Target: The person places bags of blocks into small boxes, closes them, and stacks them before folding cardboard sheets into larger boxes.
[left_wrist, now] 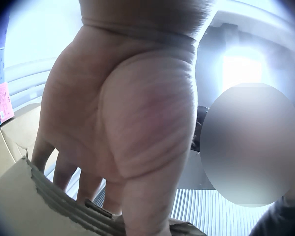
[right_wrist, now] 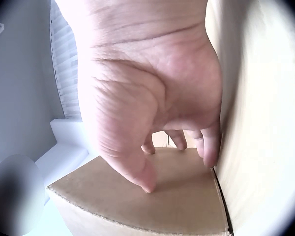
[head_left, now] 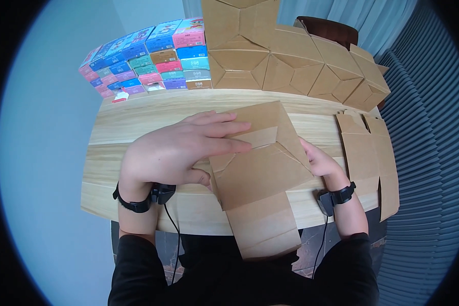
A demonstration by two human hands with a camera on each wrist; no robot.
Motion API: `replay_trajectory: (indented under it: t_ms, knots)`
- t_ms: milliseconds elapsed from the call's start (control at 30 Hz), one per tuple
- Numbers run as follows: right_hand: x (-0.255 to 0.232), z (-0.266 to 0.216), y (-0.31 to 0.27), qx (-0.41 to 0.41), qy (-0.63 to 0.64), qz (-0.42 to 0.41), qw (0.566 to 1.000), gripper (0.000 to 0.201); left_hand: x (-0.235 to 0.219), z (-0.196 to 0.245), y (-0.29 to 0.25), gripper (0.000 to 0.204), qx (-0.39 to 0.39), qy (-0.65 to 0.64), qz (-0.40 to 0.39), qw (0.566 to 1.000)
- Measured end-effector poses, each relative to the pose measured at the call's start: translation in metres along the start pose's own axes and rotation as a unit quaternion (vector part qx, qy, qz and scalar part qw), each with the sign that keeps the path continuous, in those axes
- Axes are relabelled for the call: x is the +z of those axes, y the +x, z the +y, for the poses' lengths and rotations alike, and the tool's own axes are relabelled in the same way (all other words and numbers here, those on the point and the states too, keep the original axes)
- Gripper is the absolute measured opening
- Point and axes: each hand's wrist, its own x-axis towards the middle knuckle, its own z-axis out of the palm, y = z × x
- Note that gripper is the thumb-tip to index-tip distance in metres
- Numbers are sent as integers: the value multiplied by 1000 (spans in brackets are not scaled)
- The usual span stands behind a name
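Observation:
A brown cardboard box (head_left: pixel 262 173) stands in front of the person, a face of folded-in flaps turned up. One long flap (head_left: pixel 265 224) reaches out from it toward the body. The left hand (head_left: pixel 176 148) lies over the upper left of this face, fingers stretched across the flaps and thumb down at the left edge. In the left wrist view, cardboard edges (left_wrist: pixel 64 206) stand in front of its fingers. At the box's right side is the right hand (head_left: pixel 319 159); its fingers are partly hidden in the head view. The right wrist view shows its thumb touching a side panel (right_wrist: pixel 132 196).
Several folded cardboard boxes (head_left: pixel 290 71) stand along the table's back right. Colourful small boxes (head_left: pixel 163 56) are stacked at the back left, with a torn white-and-red piece (head_left: pixel 121 95) before them. Flattened cardboard (head_left: pixel 370 158) lies at the right edge of the wooden table (head_left: pixel 122 127).

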Motion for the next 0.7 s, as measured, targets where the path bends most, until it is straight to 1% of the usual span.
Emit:
replay_trajectory:
  t_ms: [100,200,300,400,500,567,600,633,700]
  knots:
    - [-10,10,-5,-44,-47,5,998,75,0,-5,4,73,32,2,35,999]
    - [-16,20,-12,43,-104,64,992,64,0,-9,10,70,43,-11,82,996]
    - [-25,37,-16,49,-61,51,996,56,5,-10,13,72,8,-42,141,989]
    - [-26,37,-17,35,-41,35,998,55,7,-8,15,70,-21,-128,140,982]
    - [-24,39,-14,39,-53,37,997,63,12,-9,21,67,-51,-192,129,972]
    - [-10,16,-2,-13,-11,61,998,74,12,-5,25,60,-96,-209,114,967]
    - [-10,12,-1,-32,-12,61,998,79,13,-3,27,57,-119,-216,107,963]
    - [-9,7,1,-50,-14,60,997,85,25,-15,28,57,-122,-204,137,962]
    - [-17,19,-1,-66,-60,38,995,97,61,-55,34,56,-128,-182,196,955]
